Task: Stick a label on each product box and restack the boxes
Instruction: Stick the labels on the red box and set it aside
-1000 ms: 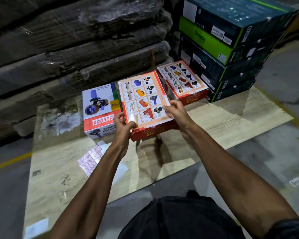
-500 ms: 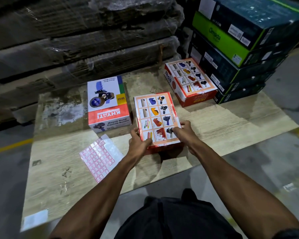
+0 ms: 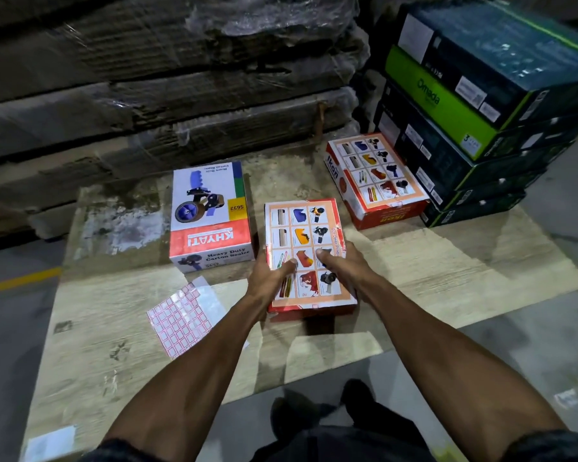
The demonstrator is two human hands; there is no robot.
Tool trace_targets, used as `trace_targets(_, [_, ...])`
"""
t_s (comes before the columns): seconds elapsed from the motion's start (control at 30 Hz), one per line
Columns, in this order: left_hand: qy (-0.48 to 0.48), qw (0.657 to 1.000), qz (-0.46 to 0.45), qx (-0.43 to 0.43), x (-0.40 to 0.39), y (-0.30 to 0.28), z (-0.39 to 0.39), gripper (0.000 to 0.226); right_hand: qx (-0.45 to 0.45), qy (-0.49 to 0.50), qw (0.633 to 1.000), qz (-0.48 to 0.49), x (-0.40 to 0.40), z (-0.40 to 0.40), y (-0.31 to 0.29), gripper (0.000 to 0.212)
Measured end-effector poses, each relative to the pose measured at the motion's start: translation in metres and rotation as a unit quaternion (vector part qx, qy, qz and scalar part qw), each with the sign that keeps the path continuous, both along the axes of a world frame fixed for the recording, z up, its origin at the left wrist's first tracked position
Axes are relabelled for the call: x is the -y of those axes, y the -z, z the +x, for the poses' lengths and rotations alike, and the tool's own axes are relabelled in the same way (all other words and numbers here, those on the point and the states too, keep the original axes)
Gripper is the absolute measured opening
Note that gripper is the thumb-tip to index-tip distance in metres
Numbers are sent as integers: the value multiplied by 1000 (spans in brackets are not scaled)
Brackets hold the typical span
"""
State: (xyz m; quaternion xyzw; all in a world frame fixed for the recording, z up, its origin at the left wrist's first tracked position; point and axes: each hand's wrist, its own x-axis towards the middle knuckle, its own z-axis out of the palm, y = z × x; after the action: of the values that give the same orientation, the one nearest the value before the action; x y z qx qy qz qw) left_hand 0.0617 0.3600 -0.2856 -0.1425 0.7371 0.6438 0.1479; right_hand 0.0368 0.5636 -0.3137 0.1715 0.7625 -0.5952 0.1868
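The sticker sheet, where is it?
In the head view the sticker sheet lies flat on the wooden board, left of the left forearm and just in front of the Khyati box.

I kneel at a pale wooden board (image 3: 447, 261) laid flat on the grey floor (image 3: 531, 345). The orange picture box (image 3: 301, 228) lies flat on it. Left of that box stands the white Khyati box (image 3: 211, 225); behind-right, a second orange box (image 3: 377, 181). Near-left of it lies the label sheet (image 3: 177, 321). Far right, dark stacked cartons (image 3: 464, 161) sit on the board's edge.
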Motion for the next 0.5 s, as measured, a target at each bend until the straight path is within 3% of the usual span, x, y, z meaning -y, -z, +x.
trace_targets(0.1, [-27, 999, 26, -16, -8, -10, 9, 62, -27, 20, 999, -38, 12, 13, -39, 55])
trace_targets(0.23, [-45, 997, 30, -60, -29, -27, 9, 46, -64, 14, 997, -46, -3, 5, -60, 58])
trace_targets(0.33, [-57, 994, 28, -88, -51, -49, -6, 39, -98, -8, 995, -18, -28, -19, -77, 67])
trace_targets(0.5, [-55, 993, 47, -98, -102, -81, -59, 48, -139, -28, 987, 76, -80, -76, -110, 70])
